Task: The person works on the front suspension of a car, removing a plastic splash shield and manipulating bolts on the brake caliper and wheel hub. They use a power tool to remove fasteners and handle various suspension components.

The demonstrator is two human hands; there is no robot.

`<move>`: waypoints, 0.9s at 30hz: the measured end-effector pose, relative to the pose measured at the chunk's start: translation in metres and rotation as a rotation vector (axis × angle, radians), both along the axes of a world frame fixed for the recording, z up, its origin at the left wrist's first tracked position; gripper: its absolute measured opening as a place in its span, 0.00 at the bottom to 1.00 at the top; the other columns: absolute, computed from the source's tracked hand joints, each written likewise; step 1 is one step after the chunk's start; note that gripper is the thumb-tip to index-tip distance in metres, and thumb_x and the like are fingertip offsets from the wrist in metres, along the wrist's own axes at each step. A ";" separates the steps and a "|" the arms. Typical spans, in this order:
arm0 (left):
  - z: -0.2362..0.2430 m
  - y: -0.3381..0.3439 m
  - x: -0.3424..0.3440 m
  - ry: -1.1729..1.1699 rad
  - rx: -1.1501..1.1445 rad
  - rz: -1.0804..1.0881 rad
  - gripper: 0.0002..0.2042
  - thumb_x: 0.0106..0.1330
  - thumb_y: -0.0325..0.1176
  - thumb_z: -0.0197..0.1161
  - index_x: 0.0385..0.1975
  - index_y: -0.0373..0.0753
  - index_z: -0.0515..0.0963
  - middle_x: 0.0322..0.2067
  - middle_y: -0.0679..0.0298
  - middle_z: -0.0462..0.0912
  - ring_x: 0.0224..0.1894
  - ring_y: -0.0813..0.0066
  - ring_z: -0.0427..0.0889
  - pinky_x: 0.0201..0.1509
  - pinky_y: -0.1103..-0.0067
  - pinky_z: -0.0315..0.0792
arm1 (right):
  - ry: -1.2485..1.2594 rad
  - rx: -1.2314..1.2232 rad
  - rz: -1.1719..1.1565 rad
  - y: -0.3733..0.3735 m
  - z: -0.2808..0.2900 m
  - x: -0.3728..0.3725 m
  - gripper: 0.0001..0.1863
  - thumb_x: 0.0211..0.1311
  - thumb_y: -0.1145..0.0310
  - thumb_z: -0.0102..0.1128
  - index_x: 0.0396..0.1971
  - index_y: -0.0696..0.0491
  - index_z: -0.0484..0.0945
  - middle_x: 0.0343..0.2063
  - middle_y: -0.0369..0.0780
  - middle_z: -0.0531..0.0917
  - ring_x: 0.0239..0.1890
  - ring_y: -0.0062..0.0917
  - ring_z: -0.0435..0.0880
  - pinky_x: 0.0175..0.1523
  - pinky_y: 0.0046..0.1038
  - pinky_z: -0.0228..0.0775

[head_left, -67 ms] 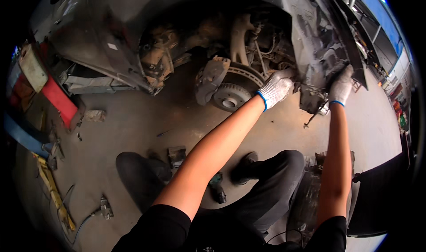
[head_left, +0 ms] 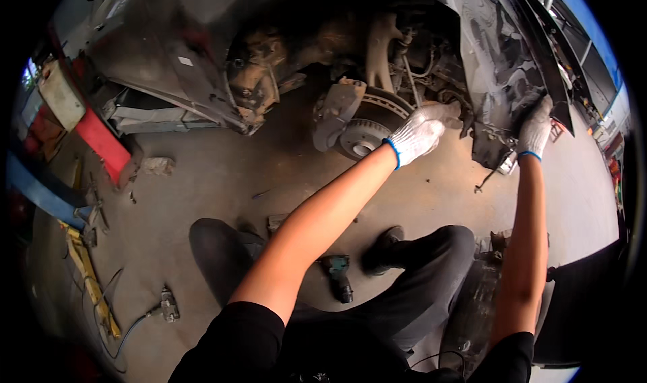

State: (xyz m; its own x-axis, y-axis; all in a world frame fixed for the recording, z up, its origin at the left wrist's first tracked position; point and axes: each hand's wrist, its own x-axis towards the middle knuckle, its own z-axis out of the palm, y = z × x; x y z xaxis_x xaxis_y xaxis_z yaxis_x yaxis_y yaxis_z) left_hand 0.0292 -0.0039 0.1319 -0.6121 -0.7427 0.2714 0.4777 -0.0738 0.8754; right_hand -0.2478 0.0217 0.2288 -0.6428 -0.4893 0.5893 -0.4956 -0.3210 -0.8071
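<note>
My left hand, in a white knit glove with blue cuff, reaches beside the brake disc and caliper. Its fingers are closed on something I cannot make out. My right hand, gloved alike, has its fingers curled on the edge of the torn dark body panel at the right of the wheel arch. A grey strut rises above the disc. A thin dangling piece hangs below the damaged panel.
A green-and-black power tool lies between my bent legs. At left stand a red post and blue beam, with a yellow bar, hose-fed tool and block. Dark loose panels lie at right.
The view has shifted slightly, so the car sits a little higher and further right. Both hands remain at nearly the same spots on the car.
</note>
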 end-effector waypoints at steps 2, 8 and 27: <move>-0.022 0.008 0.038 -0.034 -0.007 -0.020 0.16 0.64 0.25 0.50 0.52 0.37 0.76 0.32 0.65 0.82 0.18 0.83 0.69 0.19 0.84 0.64 | 0.030 0.014 -0.056 -0.012 -0.004 -0.027 0.40 0.72 0.39 0.36 0.46 0.68 0.77 0.36 0.48 0.84 0.40 0.29 0.80 0.51 0.29 0.69; -0.099 0.015 0.198 -0.411 0.338 0.383 0.14 0.67 0.29 0.53 0.51 0.36 0.74 0.28 0.61 0.80 0.12 0.84 0.63 0.13 0.84 0.56 | 0.271 0.140 -0.269 -0.036 -0.018 -0.063 0.33 0.75 0.47 0.32 0.56 0.63 0.72 0.45 0.52 0.82 0.48 0.40 0.79 0.54 0.35 0.68; -0.187 -0.003 0.314 -0.758 0.292 0.819 0.11 0.69 0.35 0.56 0.44 0.35 0.76 0.16 0.69 0.71 0.11 0.82 0.64 0.13 0.81 0.58 | 0.800 0.082 -0.668 -0.064 -0.030 -0.085 0.24 0.70 0.66 0.36 0.63 0.56 0.64 0.58 0.53 0.74 0.60 0.45 0.73 0.63 0.38 0.65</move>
